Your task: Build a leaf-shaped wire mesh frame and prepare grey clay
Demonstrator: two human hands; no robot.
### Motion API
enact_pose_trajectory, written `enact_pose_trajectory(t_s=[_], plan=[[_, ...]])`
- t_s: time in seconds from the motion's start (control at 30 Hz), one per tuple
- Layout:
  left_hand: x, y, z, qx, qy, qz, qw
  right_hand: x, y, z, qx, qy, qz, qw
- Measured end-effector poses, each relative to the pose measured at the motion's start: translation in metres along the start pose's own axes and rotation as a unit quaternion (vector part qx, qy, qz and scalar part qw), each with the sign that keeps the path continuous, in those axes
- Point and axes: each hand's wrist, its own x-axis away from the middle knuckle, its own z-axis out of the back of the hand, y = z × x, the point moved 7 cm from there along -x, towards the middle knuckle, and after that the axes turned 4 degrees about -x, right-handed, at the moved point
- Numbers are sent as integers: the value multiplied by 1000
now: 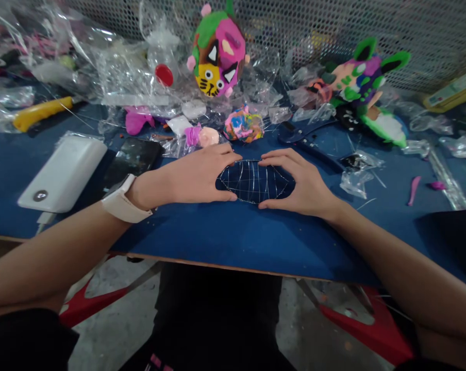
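Note:
A leaf-shaped wire frame (253, 180), crossed by thin silvery wires, lies between my hands low over the blue tabletop (233, 234). My left hand (202, 174) curls its thumb and fingers around the pointed left end. At the opposite end, my right hand (302, 183) grips in the same way, thumb along the near edge and fingertips on the far edge. Just beyond the frame sits a multicoloured lump of clay (244, 124). Purple and peach clay pieces (202, 136) rest on plastic wrap beside my left fingers.
Dark-handled pliers (314, 147) lie beyond my right hand. A phone (134, 157), a white power bank (65, 172) and a yellow-handled tool (43, 112) are at left. A painted clay mask (219, 54), an eared clay figure (356, 82) and plastic wrappers line the perforated back panel (333, 26).

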Motion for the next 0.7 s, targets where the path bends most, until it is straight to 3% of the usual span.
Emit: enact_pose_trajectory(t_s=[0.17,0.43,0.7], plan=[[-1,-3,0,12,-9,0,1000,0,2,1,-7,-7,-15,1000],[-1,4,-1,-3,20,-19,1000,0,3,0,-14,-20,-30,999],[1,-8,1,26,-1,-3,1000,1,3,0,-16,-22,-33,999]])
